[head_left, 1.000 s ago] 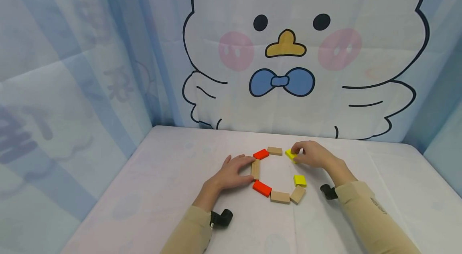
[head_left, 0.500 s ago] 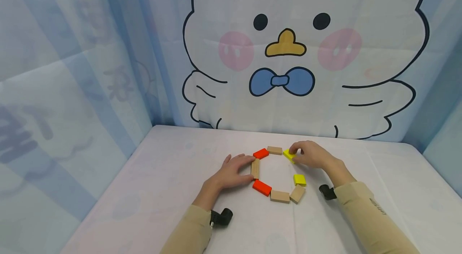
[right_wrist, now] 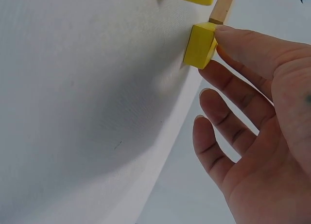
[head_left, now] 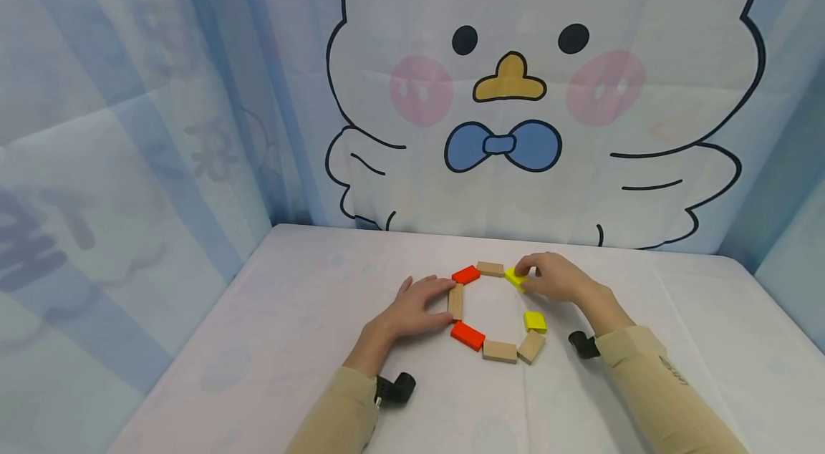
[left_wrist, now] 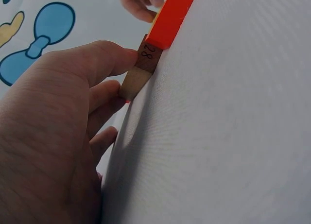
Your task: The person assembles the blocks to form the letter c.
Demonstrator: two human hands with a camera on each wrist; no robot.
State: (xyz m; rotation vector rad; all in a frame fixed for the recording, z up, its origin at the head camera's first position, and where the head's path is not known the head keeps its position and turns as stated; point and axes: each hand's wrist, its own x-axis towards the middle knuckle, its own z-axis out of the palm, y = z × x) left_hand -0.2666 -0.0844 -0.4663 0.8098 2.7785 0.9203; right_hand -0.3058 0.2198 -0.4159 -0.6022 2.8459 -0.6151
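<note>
The table is covered with a matt white cloth whose fine weave shows in the wrist views. Along its far edge hangs a thin, slightly sheer fabric curtain with a printed cartoon chick. The plain blocks, such as the natural wood block bearing an inked number on its end, are bare, unvarnished wood. The red block and the yellow block are smoothly painted, with a soft sheen. Both sleeves are matt beige knit.
</note>
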